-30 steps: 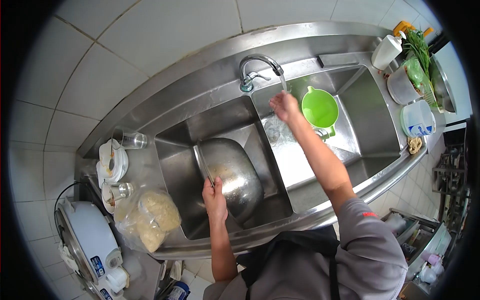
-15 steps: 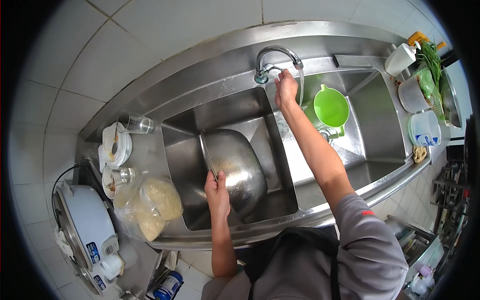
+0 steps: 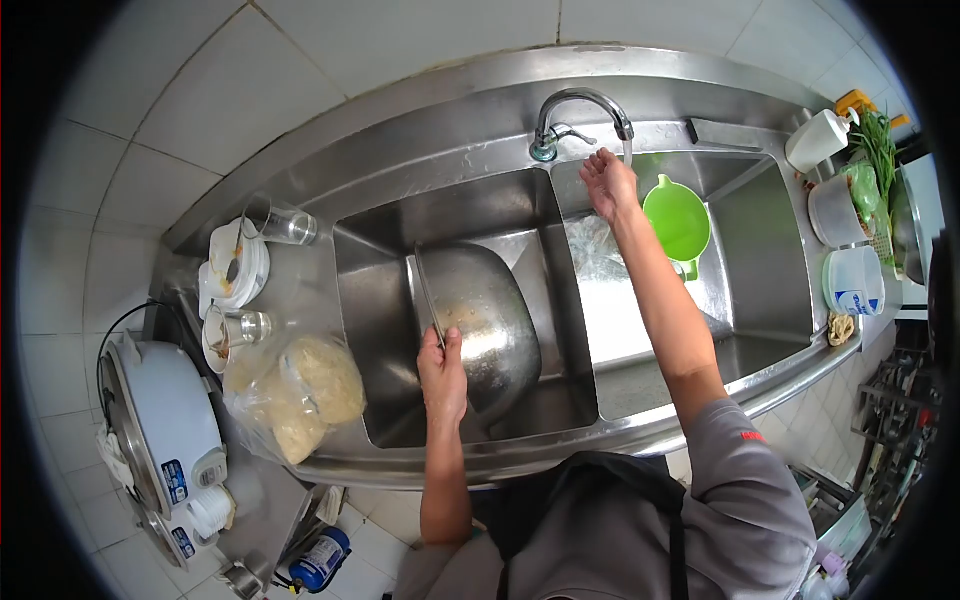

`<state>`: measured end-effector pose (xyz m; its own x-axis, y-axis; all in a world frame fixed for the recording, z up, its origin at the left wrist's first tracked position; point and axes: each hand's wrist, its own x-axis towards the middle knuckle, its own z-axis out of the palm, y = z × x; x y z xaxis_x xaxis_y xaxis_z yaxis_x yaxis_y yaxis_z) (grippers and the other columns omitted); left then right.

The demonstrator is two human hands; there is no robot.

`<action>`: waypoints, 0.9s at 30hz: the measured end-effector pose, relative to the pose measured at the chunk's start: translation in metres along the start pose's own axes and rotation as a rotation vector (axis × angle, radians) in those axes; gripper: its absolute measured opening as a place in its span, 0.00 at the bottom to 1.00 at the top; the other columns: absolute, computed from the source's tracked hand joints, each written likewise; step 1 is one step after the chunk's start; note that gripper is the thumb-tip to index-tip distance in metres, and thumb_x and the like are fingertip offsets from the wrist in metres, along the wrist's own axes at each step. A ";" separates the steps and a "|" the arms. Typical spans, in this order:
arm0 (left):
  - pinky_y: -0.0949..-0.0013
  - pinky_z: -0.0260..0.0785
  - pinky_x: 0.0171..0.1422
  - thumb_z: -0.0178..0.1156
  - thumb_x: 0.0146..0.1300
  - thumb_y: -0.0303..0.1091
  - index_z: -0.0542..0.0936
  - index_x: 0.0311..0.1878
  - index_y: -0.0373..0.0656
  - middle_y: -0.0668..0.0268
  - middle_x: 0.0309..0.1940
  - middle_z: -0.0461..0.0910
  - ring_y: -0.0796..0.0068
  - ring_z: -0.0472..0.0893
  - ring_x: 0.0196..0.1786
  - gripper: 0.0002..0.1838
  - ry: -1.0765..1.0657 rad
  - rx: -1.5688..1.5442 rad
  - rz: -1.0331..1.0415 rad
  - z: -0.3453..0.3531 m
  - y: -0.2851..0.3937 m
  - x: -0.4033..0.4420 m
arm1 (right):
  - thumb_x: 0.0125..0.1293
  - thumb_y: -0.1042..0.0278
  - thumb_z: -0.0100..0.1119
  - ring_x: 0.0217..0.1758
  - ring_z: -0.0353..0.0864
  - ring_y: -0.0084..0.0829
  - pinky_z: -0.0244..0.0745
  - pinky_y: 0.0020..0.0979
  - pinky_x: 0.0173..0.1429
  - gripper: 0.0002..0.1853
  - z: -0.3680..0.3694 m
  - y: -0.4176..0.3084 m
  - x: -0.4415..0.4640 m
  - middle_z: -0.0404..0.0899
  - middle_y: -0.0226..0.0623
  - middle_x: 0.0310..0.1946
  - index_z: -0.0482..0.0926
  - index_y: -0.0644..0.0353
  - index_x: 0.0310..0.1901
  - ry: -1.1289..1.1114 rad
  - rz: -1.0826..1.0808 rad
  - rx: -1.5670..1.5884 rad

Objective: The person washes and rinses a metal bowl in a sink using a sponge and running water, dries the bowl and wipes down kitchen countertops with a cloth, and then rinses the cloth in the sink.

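My left hand (image 3: 443,378) grips the rim of a large metal basin (image 3: 485,325), which rests tilted in the left sink compartment with its outer side showing. Over the right compartment, my right hand (image 3: 609,185) is empty, its fingers apart, beside the water stream below the faucet (image 3: 590,97). The faucet lever (image 3: 575,133) sits just above my fingers. Close to the right of that hand, a light green plastic container (image 3: 677,222) stands in the right compartment, where water is splashing.
On the left counter are stacked white dishes (image 3: 240,262), glasses (image 3: 290,226) and a clear bag of pale food (image 3: 318,392). A white rice cooker (image 3: 175,420) stands lower left. At right are a pump bottle (image 3: 820,140), tubs (image 3: 853,281) and green stalks (image 3: 877,150).
My right hand moved from the water to the faucet lever, then back down beside the stream with fingers spread. My left hand has kept hold of the basin. The view has shifted.
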<state>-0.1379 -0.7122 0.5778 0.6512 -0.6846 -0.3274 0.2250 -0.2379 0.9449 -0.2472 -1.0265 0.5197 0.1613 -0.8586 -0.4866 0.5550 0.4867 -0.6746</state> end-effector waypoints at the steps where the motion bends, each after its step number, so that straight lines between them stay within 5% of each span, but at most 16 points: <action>1: 0.82 0.59 0.43 0.47 0.65 0.34 0.71 0.45 0.36 0.68 0.34 0.75 0.85 0.69 0.35 0.12 -0.001 0.005 0.001 0.000 0.000 -0.001 | 0.65 0.65 0.38 0.67 0.47 0.43 0.42 0.41 0.69 0.26 -0.002 -0.001 0.001 0.50 0.48 0.62 0.49 0.68 0.61 0.002 0.009 0.010; 5: 0.81 0.59 0.44 0.47 0.65 0.34 0.71 0.45 0.36 0.68 0.34 0.75 0.85 0.69 0.35 0.12 -0.005 -0.046 -0.030 0.006 -0.001 -0.001 | 0.66 0.67 0.36 0.68 0.45 0.43 0.42 0.41 0.69 0.24 0.010 -0.005 0.001 0.49 0.49 0.63 0.50 0.68 0.61 -0.069 -0.010 0.043; 9: 0.80 0.60 0.44 0.47 0.65 0.34 0.71 0.45 0.37 0.68 0.34 0.76 0.84 0.69 0.36 0.12 -0.012 -0.034 -0.036 0.005 -0.001 -0.002 | 0.63 0.67 0.44 0.54 0.64 0.33 0.55 0.39 0.60 0.19 0.011 0.002 0.012 0.67 0.39 0.49 0.61 0.66 0.54 0.015 -0.036 0.156; 15: 0.81 0.59 0.43 0.47 0.64 0.34 0.71 0.45 0.37 0.69 0.33 0.75 0.85 0.69 0.35 0.12 -0.013 -0.048 -0.030 0.003 -0.003 0.000 | 0.64 0.66 0.43 0.54 0.65 0.34 0.56 0.38 0.60 0.18 0.007 0.004 0.014 0.68 0.38 0.48 0.62 0.65 0.53 -0.016 -0.063 0.137; 21: 0.81 0.59 0.43 0.47 0.65 0.35 0.71 0.44 0.36 0.68 0.33 0.75 0.85 0.69 0.35 0.12 -0.010 0.017 -0.025 0.000 -0.001 -0.001 | 0.63 0.69 0.43 0.46 0.69 0.32 0.58 0.38 0.57 0.12 -0.027 -0.013 0.015 0.72 0.40 0.36 0.68 0.63 0.47 0.025 0.182 -0.189; 27: 0.81 0.59 0.43 0.47 0.65 0.34 0.71 0.44 0.36 0.67 0.34 0.76 0.84 0.69 0.35 0.12 -0.001 -0.010 0.003 0.003 0.006 -0.002 | 0.66 0.64 0.28 0.64 0.48 0.51 0.39 0.51 0.66 0.22 -0.073 -0.017 0.020 0.56 0.53 0.59 0.55 0.71 0.56 -0.057 0.358 -0.239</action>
<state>-0.1402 -0.7142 0.5838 0.6509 -0.6863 -0.3244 0.2304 -0.2285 0.9459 -0.3133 -1.0401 0.4812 0.3577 -0.6330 -0.6865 0.2522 0.7733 -0.5817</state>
